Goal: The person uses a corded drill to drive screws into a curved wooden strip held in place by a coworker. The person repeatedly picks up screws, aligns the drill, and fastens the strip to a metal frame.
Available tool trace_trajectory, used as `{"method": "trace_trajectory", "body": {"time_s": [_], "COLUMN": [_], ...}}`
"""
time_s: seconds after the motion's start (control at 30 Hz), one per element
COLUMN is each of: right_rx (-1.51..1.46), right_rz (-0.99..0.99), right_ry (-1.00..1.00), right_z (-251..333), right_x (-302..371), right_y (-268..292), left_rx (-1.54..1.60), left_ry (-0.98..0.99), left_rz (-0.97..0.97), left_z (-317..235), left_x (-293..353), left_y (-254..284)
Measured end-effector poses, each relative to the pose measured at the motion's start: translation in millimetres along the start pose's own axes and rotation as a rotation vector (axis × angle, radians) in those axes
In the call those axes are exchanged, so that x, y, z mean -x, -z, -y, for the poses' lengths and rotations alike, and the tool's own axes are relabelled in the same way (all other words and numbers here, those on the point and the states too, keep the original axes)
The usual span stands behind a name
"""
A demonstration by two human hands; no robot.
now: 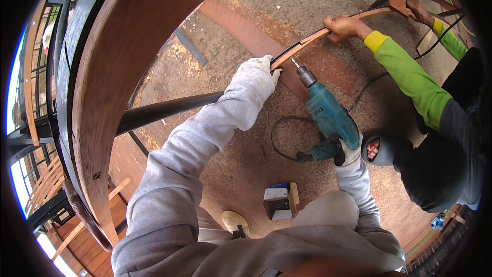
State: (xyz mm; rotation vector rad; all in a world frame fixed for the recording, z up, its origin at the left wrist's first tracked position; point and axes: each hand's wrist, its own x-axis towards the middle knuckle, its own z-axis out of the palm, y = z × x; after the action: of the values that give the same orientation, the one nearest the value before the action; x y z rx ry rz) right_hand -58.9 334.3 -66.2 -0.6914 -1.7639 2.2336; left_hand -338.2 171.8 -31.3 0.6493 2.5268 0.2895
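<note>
My left hand (261, 66), in a white glove, is closed around the near end of a curved wooden strip (302, 47) with a thin dark band along its edge. In my gloved right hand (350, 152) is the grip of a teal power drill (328, 110). The drill's bit points up toward the strip, close beside it; whether it touches, I cannot tell. Farther along, a co-worker's hand (341, 28) grips the same strip, and their other hand (420, 11) is at its far end. The drill's handle is mostly hidden by my palm.
A large curved wooden beam (95, 92) rises close on my left. A dark metal bar (169, 113) runs beneath my left arm. The co-worker's covered head (435, 174) is near my right. A small box of screws or similar bits (294, 197) sits on the floor, and the drill's cord (274, 138) loops nearby.
</note>
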Motion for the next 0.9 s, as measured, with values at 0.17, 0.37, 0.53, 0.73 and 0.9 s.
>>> {"method": "trace_trajectory", "body": {"time_s": [0.17,0.37,0.53,0.73,0.9], "right_rx": [-0.069,-0.038,-0.063,0.006,0.105], "right_rz": [0.040,0.004,-0.050,0.012,-0.068], "right_ry": [-0.073,-0.049,-0.093,0.081,-0.040], "right_z": [-3,-4,-15,-11,-21], "right_x": [-1,2,7,-3,39], "right_y": [6,4,2,-2,28], "left_rx": [-0.009,0.005,-0.030,-0.074,-0.054], "left_ry": [-0.003,0.022,-0.004,-0.015,0.007], "left_rz": [-0.008,0.036,0.000,-0.012,0.021], "left_z": [1,-2,2,3,4], "left_x": [-1,-1,-2,-3,-5], "left_y": [-2,3,-3,-4,-3]}}
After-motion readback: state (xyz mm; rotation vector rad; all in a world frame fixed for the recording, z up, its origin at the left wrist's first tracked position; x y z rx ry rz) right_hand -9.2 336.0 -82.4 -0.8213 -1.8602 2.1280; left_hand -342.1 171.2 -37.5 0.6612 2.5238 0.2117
